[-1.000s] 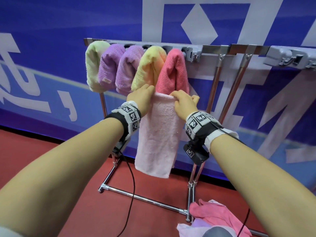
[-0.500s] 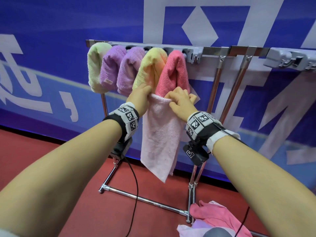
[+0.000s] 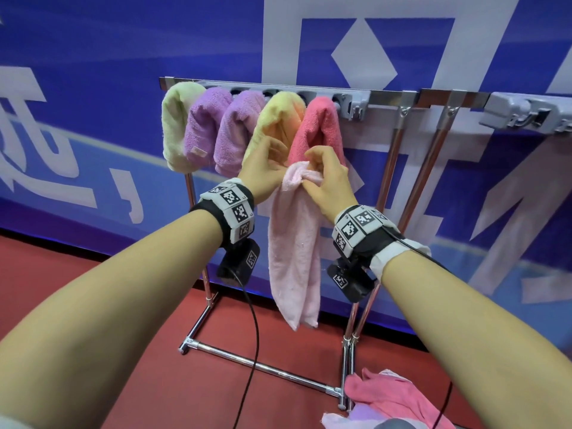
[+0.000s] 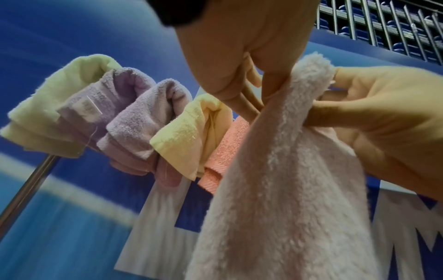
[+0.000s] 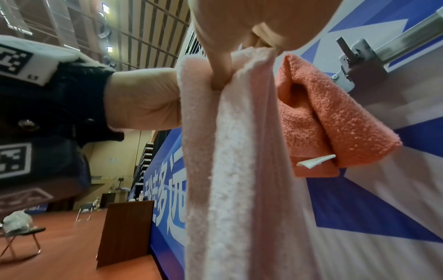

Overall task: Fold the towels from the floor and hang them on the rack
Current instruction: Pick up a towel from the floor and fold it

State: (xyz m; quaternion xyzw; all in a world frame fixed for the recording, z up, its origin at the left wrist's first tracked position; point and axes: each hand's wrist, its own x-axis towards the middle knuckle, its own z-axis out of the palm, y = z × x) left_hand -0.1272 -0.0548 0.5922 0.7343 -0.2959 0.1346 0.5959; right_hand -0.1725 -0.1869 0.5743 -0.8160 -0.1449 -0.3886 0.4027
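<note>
Rack (image 3: 387,95), five hung towels (image 3: 244,131), floor pile (image 3: 393,400)

The pale pink fluffy towel (image 3: 294,252), spread flat between both hands a second ago below the coral terry towel (image 3: 318,131), now hangs gathered narrow, its top bunched where the left hand (image 3: 264,171) and right hand (image 3: 329,184) have closed together.

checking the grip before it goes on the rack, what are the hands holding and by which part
Both hands hold the pale pink towel by its bunched top edge: left hand and right hand pinch it there, the rest hanging down.
</note>
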